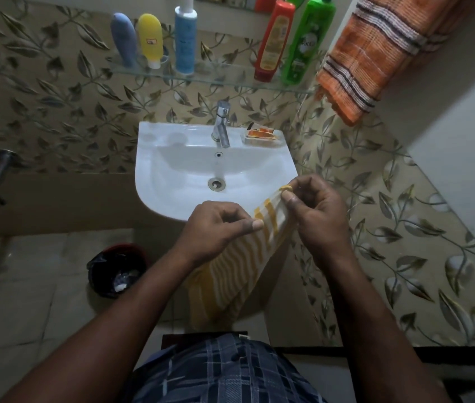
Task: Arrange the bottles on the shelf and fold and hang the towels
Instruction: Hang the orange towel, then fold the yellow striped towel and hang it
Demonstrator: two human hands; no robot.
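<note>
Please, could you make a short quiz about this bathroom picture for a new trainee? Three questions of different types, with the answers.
1. True or false: the left hand and the right hand both pinch the yellow striped towel.
2. How many bottles stand on the glass shelf?
3. Where is the orange towel? A: folded on the shelf. B: hanging to the right of the shelf. C: in the left hand.
Key: 1 true; 2 five; 3 B.
</note>
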